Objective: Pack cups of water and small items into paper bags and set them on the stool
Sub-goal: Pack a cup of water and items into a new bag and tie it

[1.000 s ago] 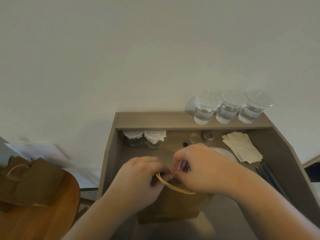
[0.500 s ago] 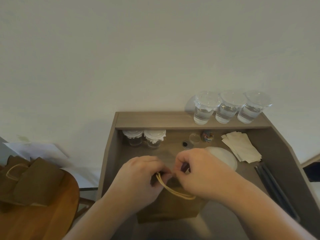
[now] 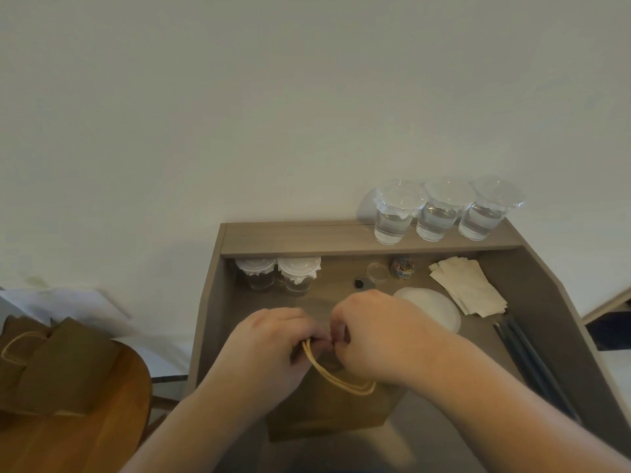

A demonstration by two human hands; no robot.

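Since a second ago the right hand (image 3: pixel 379 336) has slid a little toward the person, so more of the white disc (image 3: pixel 432 310) beside it shows, and the loop of the handles (image 3: pixel 341 382) hangs lower. The paper bag (image 3: pixel 327 414) stands upright on the desk (image 3: pixel 210 302) at its near edge, under both hands. The left hand (image 3: pixel 269 349) has its fingers curled round the handles where they rise from the bag's mouth. The right hand's fingers are curled tight and meet the left's fingertips, pinching at the bag's top; whether they hold cord or paper edge is hidden. Behind the hands lie a small black item (image 3: pixel 359 284), a clear round lid (image 3: pixel 377 271) and a many-coloured ball (image 3: pixel 402 268). Two lidded cups (image 3: pixel 278 273) stand side by side under the shelf at the back left. On the shelf at the back right, three cups of water (image 3: pixel 444 209) stand in a row, touching. Folded napkins (image 3: pixel 467 288) lie to the right, with dark sticks (image 3: pixel 532 363) nearer along the desk's right wall. Well to the left, brown bags (image 3: pixel 51 367) rest on the wooden stool (image 3: pixel 78 435).
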